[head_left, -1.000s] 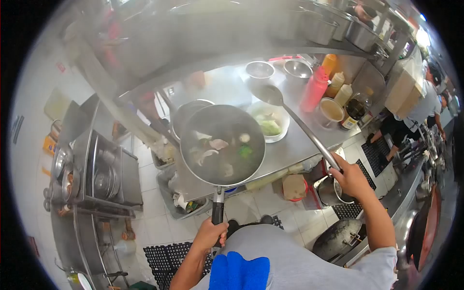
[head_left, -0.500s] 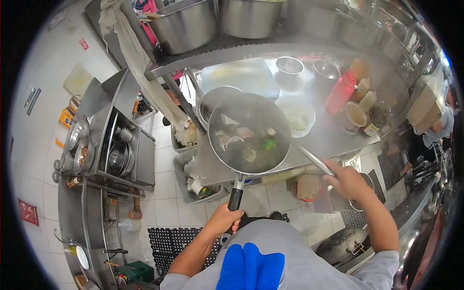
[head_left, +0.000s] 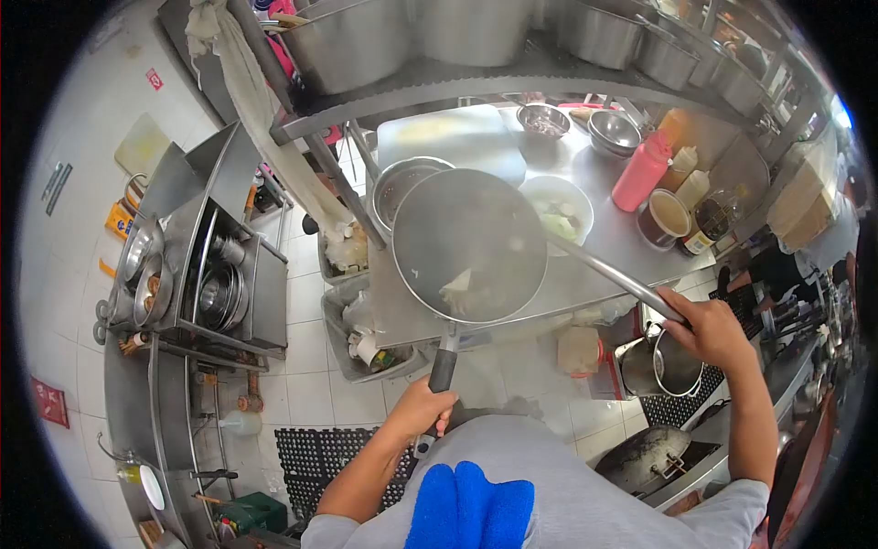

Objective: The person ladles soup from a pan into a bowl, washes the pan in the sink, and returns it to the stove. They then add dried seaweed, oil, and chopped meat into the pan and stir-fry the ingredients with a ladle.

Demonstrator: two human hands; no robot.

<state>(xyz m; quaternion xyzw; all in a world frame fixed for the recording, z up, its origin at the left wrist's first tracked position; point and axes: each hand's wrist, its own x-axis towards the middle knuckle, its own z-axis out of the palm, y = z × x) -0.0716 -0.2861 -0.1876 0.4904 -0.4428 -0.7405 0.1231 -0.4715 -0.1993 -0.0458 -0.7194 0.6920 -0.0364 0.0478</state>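
Note:
My left hand (head_left: pixel 422 408) is closed around the black handle of a deep pan (head_left: pixel 430 302), which is held out over the steel counter. Steam blurs the pan's inside; a pale piece of food (head_left: pixel 456 286) shows near its front wall. My right hand (head_left: pixel 706 329) grips a long-handled metal cooking utensil (head_left: pixel 622 276). Its shaft slants up left to the pan's right rim, and its head is lost in the steam. Just beyond the pan, a white bowl (head_left: pixel 580 203) holds pale green food. A metal bowl (head_left: pixel 384 188) stands behind the pan's left side.
A cutting board (head_left: pixel 439 139), a pink squeeze bottle (head_left: pixel 642 172) and other sauce containers stand on the counter (head_left: pixel 631 245). Large steel pots (head_left: pixel 347 46) line the shelf above. A waste bin (head_left: pixel 338 316) is on the floor below left. Another person (head_left: pixel 809 265) is at far right.
My right hand has moved right and slightly down, drawing the utensil outward. The broccoli and most food pieces seen in the pan no longer show. Steam over the back counter has thinned.

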